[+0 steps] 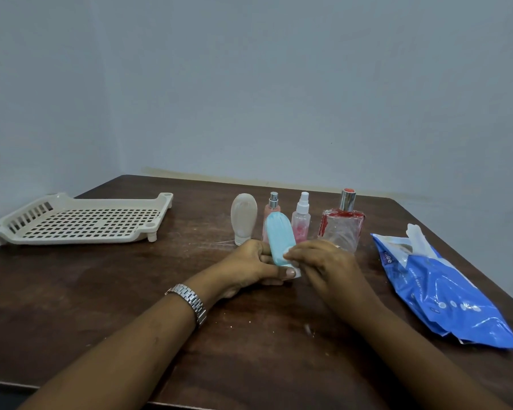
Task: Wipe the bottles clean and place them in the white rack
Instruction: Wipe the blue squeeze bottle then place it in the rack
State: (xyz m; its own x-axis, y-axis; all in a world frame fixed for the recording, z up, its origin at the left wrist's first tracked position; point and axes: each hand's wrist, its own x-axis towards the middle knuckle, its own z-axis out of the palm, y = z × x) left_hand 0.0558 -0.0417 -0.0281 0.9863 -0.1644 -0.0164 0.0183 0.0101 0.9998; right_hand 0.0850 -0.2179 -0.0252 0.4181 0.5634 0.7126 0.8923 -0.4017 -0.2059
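My left hand (pixel 251 266) grips a light blue squeeze bottle (pixel 279 236) near its lower end, tilted up off the table. My right hand (pixel 328 266) pinches a small white wipe (pixel 288 253) against the bottle's right side. Behind them stand a beige squeeze bottle (pixel 243 217), a pink spray bottle with a silver top (pixel 272 205), a clear spray bottle with a white top (pixel 302 220) and a square glass perfume bottle with red trim (pixel 341 227). The white rack (pixel 80 221) lies at the far left with nothing in it.
A blue pack of wipes (pixel 439 291) lies at the right with one white wipe (pixel 416 236) sticking out of its top. The dark wooden table (pixel 101 291) has its front edge near me. Walls close off the back and the left.
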